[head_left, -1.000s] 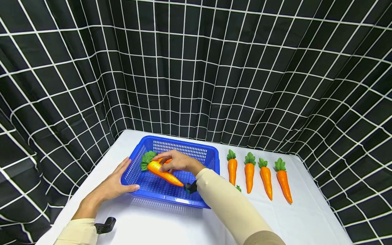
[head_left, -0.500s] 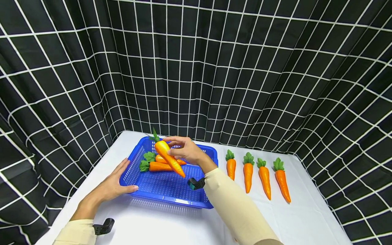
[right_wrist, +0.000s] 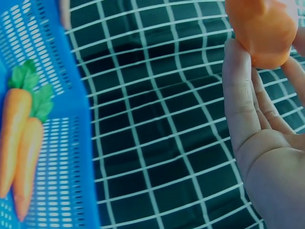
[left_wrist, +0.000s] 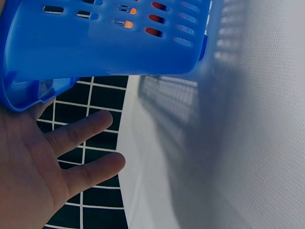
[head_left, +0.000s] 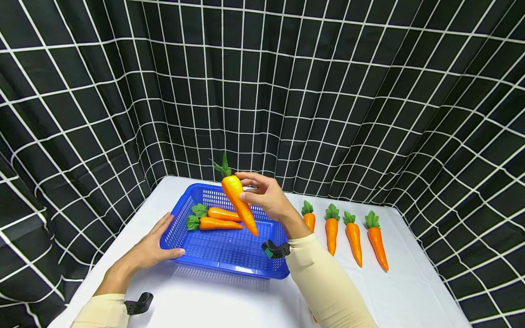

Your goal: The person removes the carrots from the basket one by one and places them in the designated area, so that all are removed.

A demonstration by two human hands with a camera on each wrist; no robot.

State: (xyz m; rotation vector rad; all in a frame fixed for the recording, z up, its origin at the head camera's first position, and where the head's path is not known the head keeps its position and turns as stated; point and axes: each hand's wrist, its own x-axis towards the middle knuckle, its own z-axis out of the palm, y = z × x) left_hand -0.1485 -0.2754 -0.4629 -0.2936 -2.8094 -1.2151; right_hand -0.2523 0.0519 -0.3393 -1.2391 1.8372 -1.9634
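While the right hand [head_left: 266,197] is pinching the carrot [head_left: 239,202] near its thick end, the point is hanging tilted above the blue basket [head_left: 246,269]; such a shallow fingertip hold is risking a slip onto the two carrots in the basket [head_left: 219,219]. The left hand [head_left: 152,249] is lying flat with straight fingers against the basket's near-left corner, holding nothing.

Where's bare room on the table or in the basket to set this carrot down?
Free: the near half of the blue basket, in front of the two carrots in the basket; the white table between the basket's near wall and the table's edge. Crowded: the row of four carrots right of the basket.
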